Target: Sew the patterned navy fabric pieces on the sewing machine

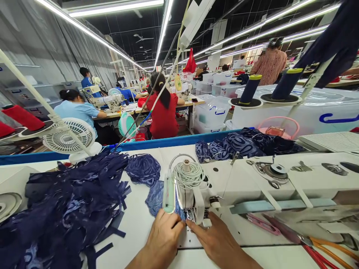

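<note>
A white sewing machine (pixel 224 183) stands in front of me, with its presser foot (pixel 191 215) low over the bed. A piece of blue lace (pixel 155 198) lies left of the needle and runs under the foot. My left hand (pixel 164 233) is closed at its near edge, fingers bent and thumb close to the index finger; the fingertips are partly hidden. My right hand (pixel 217 239) has its fingers apart, one pointing to the foot and another beside its right side. A darker lace cup (pixel 143 169) joins the piece behind.
A heap of navy fabric pieces (pixel 73 201) covers the left of the table. Scissors (pixel 297 235) and a pink seam tool (pixel 263 224) lie at right. More lace cups (pixel 241 144) sit behind the machine. A white fan (pixel 70 136) stands at back left; co-workers sit beyond.
</note>
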### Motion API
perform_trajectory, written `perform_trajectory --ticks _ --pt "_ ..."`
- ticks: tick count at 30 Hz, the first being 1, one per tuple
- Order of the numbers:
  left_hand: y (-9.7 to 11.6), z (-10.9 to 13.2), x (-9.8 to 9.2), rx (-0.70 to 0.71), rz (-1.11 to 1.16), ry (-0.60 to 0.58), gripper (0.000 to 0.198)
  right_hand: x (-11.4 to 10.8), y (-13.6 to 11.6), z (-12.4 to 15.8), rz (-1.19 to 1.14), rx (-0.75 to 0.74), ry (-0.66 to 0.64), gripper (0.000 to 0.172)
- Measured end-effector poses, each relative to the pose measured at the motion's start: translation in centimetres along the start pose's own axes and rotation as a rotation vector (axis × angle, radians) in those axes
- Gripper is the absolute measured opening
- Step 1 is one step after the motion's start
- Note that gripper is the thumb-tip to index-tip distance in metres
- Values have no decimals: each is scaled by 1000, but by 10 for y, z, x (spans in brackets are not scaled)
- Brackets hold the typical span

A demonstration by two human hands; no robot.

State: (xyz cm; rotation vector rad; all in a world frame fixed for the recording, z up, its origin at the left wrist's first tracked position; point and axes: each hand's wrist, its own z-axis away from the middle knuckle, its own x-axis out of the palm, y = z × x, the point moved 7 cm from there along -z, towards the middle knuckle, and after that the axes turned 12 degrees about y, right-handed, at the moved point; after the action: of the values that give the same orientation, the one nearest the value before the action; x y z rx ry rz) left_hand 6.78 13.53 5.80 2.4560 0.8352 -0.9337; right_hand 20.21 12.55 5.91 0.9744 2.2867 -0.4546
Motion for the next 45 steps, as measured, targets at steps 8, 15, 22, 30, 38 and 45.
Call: perform_trajectory --ticks 8,15,22,30,38,45 --pt "6 3 -1 44 -75 136 33 -2 11 0 -152 112 -29 37" --pt "3 1 -7 -4 -3 121 39 0 7 5 -51 16 -35 40" --pt "9 0 -13 87 -94 199 33 -4 5 -1 -63 16 10 39" --pt "13 6 -8 109 -134 234 37 -3 16 -1 -143 119 -28 32" --pt "2 7 4 49 -124 131 35 10 33 24 -19 185 -21 30" --pt "-6 4 9 18 -125 64 40 14 35 29 -19 186 -64 30"
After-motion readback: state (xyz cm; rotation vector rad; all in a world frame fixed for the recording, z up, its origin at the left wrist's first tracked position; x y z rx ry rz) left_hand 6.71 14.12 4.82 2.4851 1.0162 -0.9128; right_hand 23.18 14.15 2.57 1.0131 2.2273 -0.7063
